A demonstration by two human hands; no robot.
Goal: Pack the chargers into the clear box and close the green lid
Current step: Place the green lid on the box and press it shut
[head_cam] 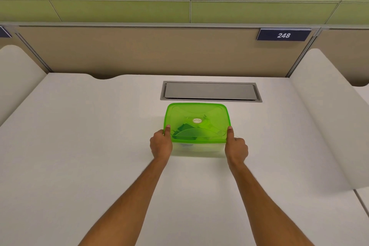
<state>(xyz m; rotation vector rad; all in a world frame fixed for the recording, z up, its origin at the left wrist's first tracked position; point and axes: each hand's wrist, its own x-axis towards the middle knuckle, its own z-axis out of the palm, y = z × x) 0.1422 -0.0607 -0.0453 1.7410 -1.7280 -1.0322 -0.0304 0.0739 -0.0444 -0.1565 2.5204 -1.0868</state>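
A translucent green lid lies flat on top of the clear box, which stands on the white desk. Through the lid I make out dark charger shapes and a cable inside the box. My left hand grips the lid's front left corner, thumb on top of the rim. At the front right corner my right hand holds the box and lid the same way, thumb pressed on the rim.
A grey cable hatch is set into the desk just behind the box. Beige partition walls enclose the desk at the back and both sides. A dark label reading 248 hangs at the upper right.
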